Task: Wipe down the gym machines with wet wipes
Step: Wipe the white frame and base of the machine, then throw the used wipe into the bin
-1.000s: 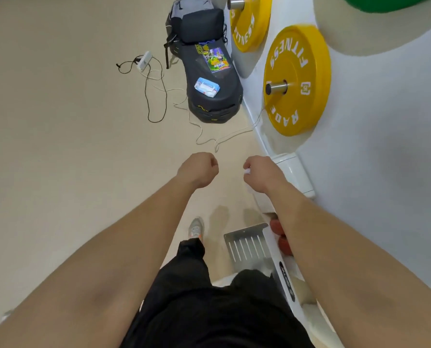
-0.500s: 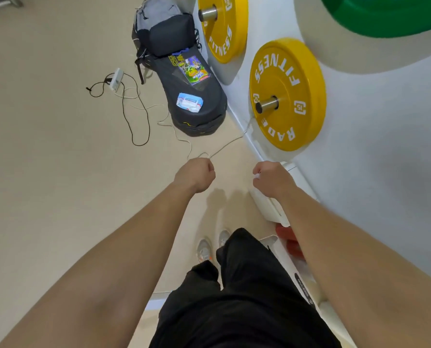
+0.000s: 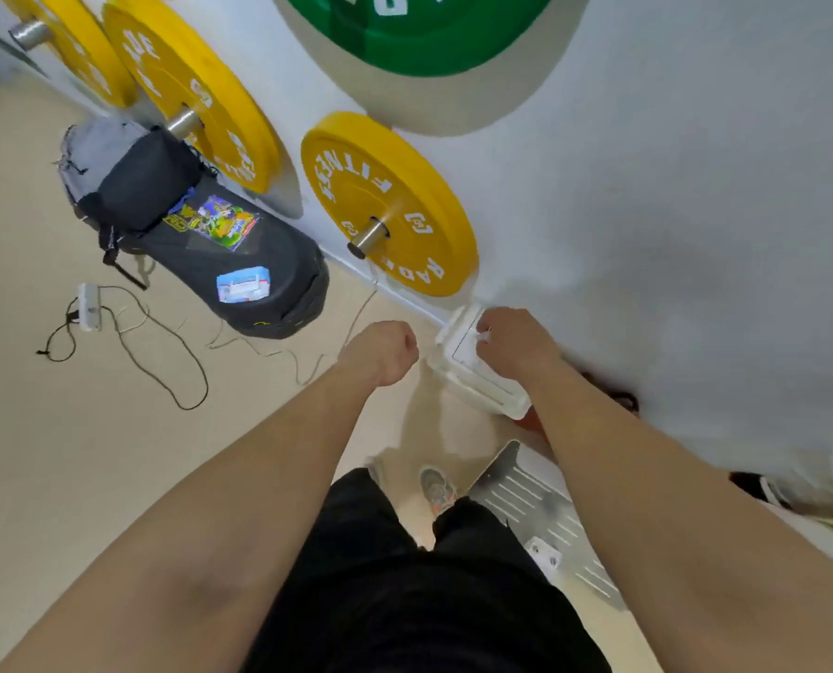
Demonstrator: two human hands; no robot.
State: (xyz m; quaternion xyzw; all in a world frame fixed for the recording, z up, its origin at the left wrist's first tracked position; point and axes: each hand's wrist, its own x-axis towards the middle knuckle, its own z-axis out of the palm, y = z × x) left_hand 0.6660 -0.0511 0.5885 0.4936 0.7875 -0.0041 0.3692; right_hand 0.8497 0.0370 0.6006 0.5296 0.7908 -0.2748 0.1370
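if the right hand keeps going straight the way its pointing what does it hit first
Probably the white plastic lidded bin by the wall: the right hand, pinching a small white scrap, sits over its lid, though depth is unclear.

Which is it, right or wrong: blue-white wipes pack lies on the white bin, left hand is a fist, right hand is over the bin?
Wrong on one point. The wipes pack lies on the black bag on the floor, not on the white bin; the head view shows it. The rest stands: the left hand is a fist and the right hand is over the bin.
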